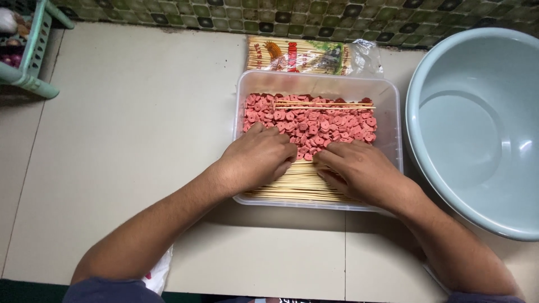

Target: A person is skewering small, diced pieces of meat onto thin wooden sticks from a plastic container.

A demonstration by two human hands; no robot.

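bamboo skewers [297, 188] under both palms; left hand [259, 160], right hand [359, 168] flat, loosely open, gripping nothing.

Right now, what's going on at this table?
A person has both hands in a clear plastic tub on the table. The left hand and right hand rest palm down on a layer of wooden skewers along the tub's near side, fingertips at the edge of a heap of small pink slices. A few skewers lie across the heap's far side. A skewer packet sits behind the tub, and a pale blue basin to its right.
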